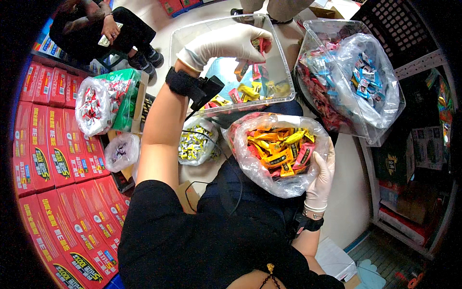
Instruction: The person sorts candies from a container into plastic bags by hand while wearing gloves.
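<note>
Where the person's lap begins, a clear plastic bag [274, 189] stands open, filled with orange-yellow and pinkish-red packets [279, 156]. It lies just beside the right hand [320, 180] and well apart from the left one. Gloved in white, the right hand holds the bag's right side, its thumb over the front near the rim; the other fingers are mostly hidden, so their exact placing cannot be told.

Farther from the body, the left hand [224, 45], also gloved, is raised over a clear bin [283, 58]. Its fingers curl narrowly around a small reddish packet [262, 45]; whether they hold more than one cannot be told. Below this hand, yellow and red packets lie scattered in the bin, mostly toward its near side. A black strap with a device [207, 91] sits on the left wrist.

Left of the held bag is a smaller bag [195, 162] of white-and-yellow packets. To the right, a second clear bin [353, 130] contains reddish packets and an open bag [387, 103] of blue ones. At the far left, red boxes [67, 144] are stacked near a green box [132, 101]. Beyond, another person's hand [111, 30] is by a pale flat object [105, 41].
</note>
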`<act>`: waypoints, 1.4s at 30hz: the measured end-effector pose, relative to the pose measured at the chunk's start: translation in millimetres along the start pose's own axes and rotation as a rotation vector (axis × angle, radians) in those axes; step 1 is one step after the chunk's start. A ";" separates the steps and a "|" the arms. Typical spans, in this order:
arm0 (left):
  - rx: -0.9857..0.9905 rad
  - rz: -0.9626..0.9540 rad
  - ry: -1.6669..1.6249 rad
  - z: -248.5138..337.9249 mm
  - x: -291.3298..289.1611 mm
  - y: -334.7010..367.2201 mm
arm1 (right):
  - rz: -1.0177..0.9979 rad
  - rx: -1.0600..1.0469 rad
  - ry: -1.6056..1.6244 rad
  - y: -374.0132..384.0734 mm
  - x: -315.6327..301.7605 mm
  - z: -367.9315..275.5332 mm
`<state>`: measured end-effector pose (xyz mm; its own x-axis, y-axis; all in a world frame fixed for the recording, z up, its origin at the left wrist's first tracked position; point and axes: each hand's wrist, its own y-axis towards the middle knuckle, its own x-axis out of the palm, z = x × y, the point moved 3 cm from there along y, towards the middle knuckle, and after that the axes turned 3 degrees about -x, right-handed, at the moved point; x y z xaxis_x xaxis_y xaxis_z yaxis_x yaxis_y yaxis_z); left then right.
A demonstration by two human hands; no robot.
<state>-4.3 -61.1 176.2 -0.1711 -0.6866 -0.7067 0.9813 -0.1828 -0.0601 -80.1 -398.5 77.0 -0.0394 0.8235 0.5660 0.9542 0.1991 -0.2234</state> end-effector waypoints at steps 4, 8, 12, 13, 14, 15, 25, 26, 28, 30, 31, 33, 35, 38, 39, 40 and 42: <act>0.179 0.050 -0.113 51.9 11.6 -15.9 | 0.003 -0.014 -0.017 0.2 0.2 -0.9; 0.566 -0.049 0.014 101.2 66.8 -39.8 | 0.020 -0.017 -0.020 -0.9 1.0 -1.2; 0.574 -0.269 0.251 100.8 126.3 -51.0 | 0.029 0.002 -0.045 -2.4 8.6 -4.5; 0.592 -0.258 0.202 96.6 128.6 -49.7 | 0.030 0.005 -0.050 -2.4 8.0 -4.7; 0.607 -0.247 0.156 95.5 126.8 -49.0 | 0.024 -0.003 -0.036 -2.4 5.5 -3.0; 0.621 -0.236 0.108 102.7 117.5 -51.5 | 0.026 0.000 -0.043 -2.6 4.4 -3.1; -0.127 0.079 0.207 -16.3 12.8 31.6 | -0.001 -0.009 -0.001 -0.1 -1.0 2.2; -0.117 -0.096 0.296 -51.9 26.7 48.2 | 0.008 -0.005 -0.015 -1.8 3.6 0.1; -0.068 -0.428 0.369 -98.0 70.0 58.2 | 0.017 -0.014 -0.019 0.9 2.0 1.1; -0.070 -0.691 0.360 -101.9 108.2 58.4 | 0.025 -0.008 -0.021 0.9 -3.6 1.5; -0.121 -0.790 0.369 -96.0 126.0 55.2 | 0.027 -0.004 -0.023 1.3 -5.1 0.8; -0.090 -0.914 0.475 -151.9 166.3 69.5 | 0.014 0.005 -0.011 2.1 -2.0 0.7; -0.098 -0.976 0.523 -165.3 183.2 78.8 | 0.018 -0.001 -0.003 2.8 -5.3 1.0; -0.213 -0.938 0.510 -119.5 149.9 70.9 | 0.036 -0.011 -0.022 3.7 -7.6 0.5; -0.171 -0.886 0.441 -115.1 137.4 68.6 | 0.039 -0.015 -0.035 3.3 -7.2 1.5; -0.132 -0.833 0.371 -113.9 121.7 64.5 | 0.032 -0.013 -0.021 2.9 -4.7 0.1; -0.064 -0.732 0.424 -94.3 82.5 48.3 | 0.012 -0.013 -0.064 2.1 1.2 -0.7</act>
<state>37.3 -60.1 48.6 -0.7299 -0.0862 -0.6781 0.6413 -0.4296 -0.6357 -77.9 -397.5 77.7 -0.0467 0.8583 0.5110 0.9586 0.1824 -0.2188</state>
